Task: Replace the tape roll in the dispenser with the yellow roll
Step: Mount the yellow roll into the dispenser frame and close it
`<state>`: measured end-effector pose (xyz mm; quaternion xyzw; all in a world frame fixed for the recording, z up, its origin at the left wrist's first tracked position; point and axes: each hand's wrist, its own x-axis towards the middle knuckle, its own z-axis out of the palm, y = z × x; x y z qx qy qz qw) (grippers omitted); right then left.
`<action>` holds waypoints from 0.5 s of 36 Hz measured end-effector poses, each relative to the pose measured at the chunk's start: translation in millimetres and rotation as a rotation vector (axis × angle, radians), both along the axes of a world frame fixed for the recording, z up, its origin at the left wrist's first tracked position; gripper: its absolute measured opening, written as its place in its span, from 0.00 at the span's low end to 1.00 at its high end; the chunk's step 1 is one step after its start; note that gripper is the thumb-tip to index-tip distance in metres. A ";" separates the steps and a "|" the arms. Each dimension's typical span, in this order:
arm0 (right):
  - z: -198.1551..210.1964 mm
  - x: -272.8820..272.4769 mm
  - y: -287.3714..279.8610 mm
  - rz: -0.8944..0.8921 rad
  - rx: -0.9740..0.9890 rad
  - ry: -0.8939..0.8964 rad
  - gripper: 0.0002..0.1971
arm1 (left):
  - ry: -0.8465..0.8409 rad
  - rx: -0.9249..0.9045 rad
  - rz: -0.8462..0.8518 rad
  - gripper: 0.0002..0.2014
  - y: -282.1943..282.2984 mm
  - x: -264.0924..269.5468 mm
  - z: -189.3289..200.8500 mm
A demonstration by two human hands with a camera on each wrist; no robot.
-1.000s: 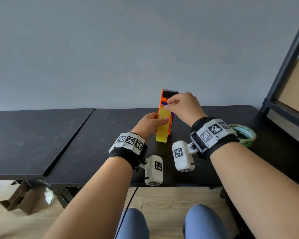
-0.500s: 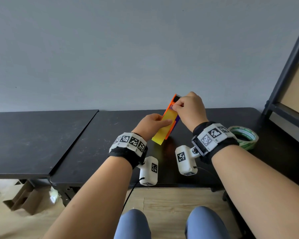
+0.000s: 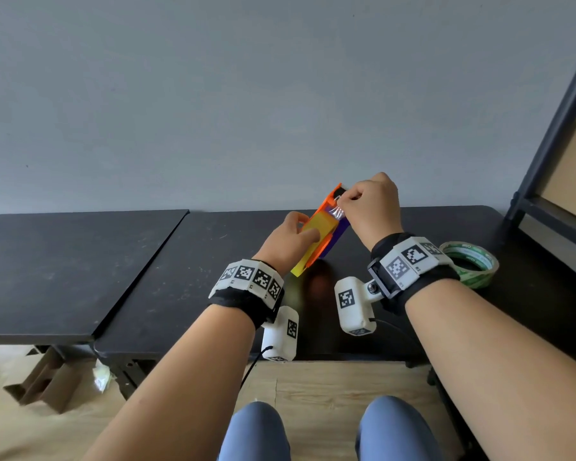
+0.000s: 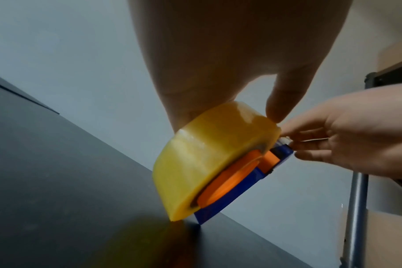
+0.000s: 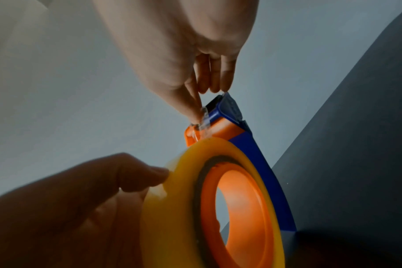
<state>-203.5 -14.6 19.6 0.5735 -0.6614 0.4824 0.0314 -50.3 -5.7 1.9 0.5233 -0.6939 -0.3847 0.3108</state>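
At the middle of a black table [image 3: 180, 281], the yellow roll [image 4: 209, 154] sits on the orange hub of the dispenser [image 3: 333, 237]. The left hand [image 3: 290, 241] grips the roll; the right hand [image 3: 369, 207] pinches the clear tape end [image 5: 203, 119] at the cutter. Threading appears under way; next, the strip likely needs drawing across the blade. The dispenser's long axis tilts, cutter end up, far and right, base corner touching the table. A green roll [image 3: 469, 264] lies to the right.
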 end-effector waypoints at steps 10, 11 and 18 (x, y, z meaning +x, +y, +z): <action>-2.0 -2.3 -1.3 -0.001 0.074 -0.070 0.09 | -0.175 -0.145 -0.075 0.28 5.1 -8.5 4.8; -1.6 -2.4 -0.8 0.003 0.083 -0.079 0.09 | -0.187 -0.150 -0.073 0.28 5.2 -8.8 4.6; 4.4 0.4 3.2 0.039 0.085 -0.108 0.08 | -0.267 -0.204 -0.036 0.30 3.3 -10.2 0.5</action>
